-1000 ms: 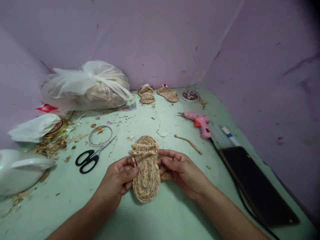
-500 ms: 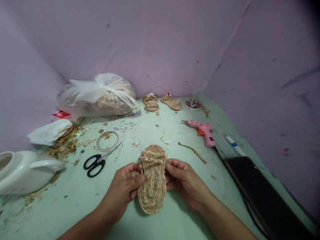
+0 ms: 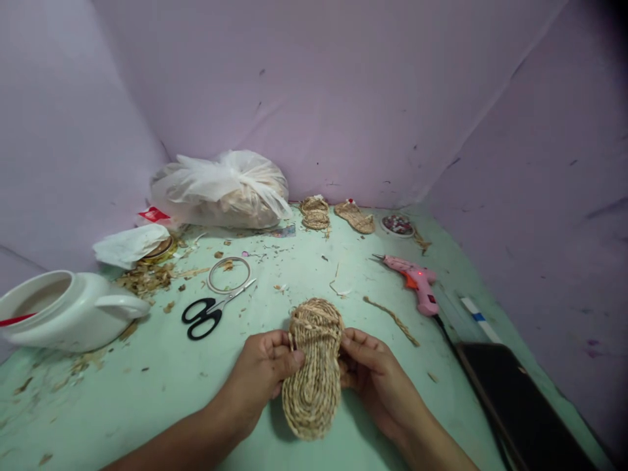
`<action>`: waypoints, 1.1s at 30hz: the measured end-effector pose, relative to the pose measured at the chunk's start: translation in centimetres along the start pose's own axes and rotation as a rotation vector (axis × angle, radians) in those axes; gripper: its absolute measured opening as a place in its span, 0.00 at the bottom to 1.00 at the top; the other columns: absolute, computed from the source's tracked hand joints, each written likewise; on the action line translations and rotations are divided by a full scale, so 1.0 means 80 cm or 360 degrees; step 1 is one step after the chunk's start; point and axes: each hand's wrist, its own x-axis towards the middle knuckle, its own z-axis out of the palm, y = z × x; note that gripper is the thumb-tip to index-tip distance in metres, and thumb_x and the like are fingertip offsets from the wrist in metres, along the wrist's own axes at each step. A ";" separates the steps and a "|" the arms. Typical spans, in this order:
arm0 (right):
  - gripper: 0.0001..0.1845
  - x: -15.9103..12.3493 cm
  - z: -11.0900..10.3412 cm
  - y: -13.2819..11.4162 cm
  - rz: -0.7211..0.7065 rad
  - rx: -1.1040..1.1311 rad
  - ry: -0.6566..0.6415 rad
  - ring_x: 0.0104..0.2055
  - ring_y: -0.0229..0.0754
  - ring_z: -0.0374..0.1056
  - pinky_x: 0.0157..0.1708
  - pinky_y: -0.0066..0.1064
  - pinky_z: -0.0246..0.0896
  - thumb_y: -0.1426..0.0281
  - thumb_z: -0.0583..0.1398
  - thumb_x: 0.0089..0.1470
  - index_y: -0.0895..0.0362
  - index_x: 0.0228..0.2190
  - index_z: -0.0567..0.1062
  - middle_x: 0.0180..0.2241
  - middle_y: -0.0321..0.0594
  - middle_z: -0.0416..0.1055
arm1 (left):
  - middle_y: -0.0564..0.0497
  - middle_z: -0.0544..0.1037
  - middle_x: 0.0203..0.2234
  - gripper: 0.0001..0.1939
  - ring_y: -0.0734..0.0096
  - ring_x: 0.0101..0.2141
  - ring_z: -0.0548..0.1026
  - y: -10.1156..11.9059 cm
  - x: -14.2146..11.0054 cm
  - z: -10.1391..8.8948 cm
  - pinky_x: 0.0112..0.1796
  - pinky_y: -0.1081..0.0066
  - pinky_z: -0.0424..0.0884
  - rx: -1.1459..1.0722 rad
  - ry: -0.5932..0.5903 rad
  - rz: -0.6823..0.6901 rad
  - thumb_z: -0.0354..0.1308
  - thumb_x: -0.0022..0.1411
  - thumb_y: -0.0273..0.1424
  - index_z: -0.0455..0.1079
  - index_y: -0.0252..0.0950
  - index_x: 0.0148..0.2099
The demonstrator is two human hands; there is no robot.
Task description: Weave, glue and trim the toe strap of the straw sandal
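Where the head view looks down on the pale green desk (image 3: 171, 386), the left hand (image 3: 265, 366) and right hand (image 3: 375, 366) pinch opposite edges of a tan, slipper-shaped piece of braided fibre (image 3: 314, 379), held between them, the left thumb (image 3: 290, 363) on its upper face. Coiled rows (image 3: 311, 402) curve round its rounded ends, and raised cords (image 3: 318, 320) cross near the far end.

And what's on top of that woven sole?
Woven bands cross the sole near its far end; the left thumb rests on its edge. What's beneath the bands is hidden.
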 end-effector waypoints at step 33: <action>0.30 -0.004 0.005 0.002 -0.0293 -0.0367 0.0224 0.31 0.42 0.71 0.27 0.31 0.65 0.70 0.66 0.35 0.55 0.43 0.64 0.41 0.44 0.73 | 0.59 0.63 0.12 0.16 0.84 0.11 0.56 -0.010 0.004 -0.004 0.13 0.80 0.48 0.0360 -0.0068 0.0037 0.62 0.47 0.40 0.66 0.33 0.32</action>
